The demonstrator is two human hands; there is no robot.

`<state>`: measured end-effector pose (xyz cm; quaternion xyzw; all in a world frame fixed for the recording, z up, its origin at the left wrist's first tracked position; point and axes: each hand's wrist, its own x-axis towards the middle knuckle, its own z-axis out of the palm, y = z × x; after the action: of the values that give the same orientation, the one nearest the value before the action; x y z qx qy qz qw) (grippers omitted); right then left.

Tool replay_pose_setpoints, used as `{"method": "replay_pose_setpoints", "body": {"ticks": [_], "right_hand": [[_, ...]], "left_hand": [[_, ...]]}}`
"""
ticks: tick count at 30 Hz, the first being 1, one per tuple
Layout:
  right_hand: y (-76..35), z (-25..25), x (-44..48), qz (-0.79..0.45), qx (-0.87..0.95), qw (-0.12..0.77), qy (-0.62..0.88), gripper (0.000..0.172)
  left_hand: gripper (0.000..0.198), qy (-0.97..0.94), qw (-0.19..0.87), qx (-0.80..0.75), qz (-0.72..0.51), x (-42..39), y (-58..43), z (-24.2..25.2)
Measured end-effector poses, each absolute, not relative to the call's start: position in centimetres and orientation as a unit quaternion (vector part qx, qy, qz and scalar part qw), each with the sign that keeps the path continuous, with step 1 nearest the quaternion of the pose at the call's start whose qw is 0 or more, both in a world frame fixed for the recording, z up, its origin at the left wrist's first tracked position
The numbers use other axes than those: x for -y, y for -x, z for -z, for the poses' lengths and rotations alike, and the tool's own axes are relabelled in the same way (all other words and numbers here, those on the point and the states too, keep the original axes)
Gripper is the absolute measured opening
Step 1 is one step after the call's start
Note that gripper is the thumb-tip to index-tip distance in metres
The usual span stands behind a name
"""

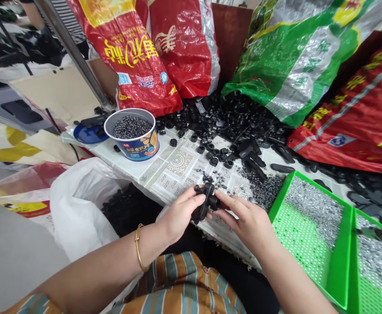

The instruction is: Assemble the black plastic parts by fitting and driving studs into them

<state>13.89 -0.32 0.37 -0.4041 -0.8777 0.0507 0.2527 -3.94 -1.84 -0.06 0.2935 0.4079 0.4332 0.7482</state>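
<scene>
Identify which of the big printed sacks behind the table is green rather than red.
The green sack at upper right, spilling black parts onto the table; the sacks on both sides of it are red.

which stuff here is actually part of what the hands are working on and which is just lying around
In use:
- left hand and right hand, both gripping the black plastic part
- loose black rings on the table
- small metal pieces in the green tray

Lying about:
- paper tub of dark pellets
- red sacks
- green sack
- white bag
</scene>
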Motion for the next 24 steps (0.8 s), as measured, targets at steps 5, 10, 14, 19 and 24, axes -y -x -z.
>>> {"method": "replay_pose_setpoints", "body": {"ticks": [5,10,14,19,24], "right_hand": [[-13.2,0.2,0.8,-0.066,0.834,0.295,0.461,0.03],[-13.3,-0.1,0.9,-0.004,0.864,0.267,0.427,0.032],[-14.1,-0.6,0.3,0.009,0.899,0.24,0.366,0.033],[-14.6,-0.9,0.1,0.004,0.906,0.238,0.35,0.033],[-13.6,-0.6,0.8,-0.045,0.852,0.29,0.434,0.032]], "left_hand": [[0.02,-0.317,0.733,-0.403,-0.446,1.9,3.7,0.0],[0.021,-0.269,0.763,-0.422,-0.408,1.7,3.8,-0.2],[0.019,-0.236,0.793,-0.42,-0.372,1.3,4.0,-0.4],[0.022,-0.25,0.793,-0.42,-0.364,1.3,3.7,-0.7],[0.025,-0.325,0.726,-0.441,-0.414,2.0,3.2,-0.4]]}}
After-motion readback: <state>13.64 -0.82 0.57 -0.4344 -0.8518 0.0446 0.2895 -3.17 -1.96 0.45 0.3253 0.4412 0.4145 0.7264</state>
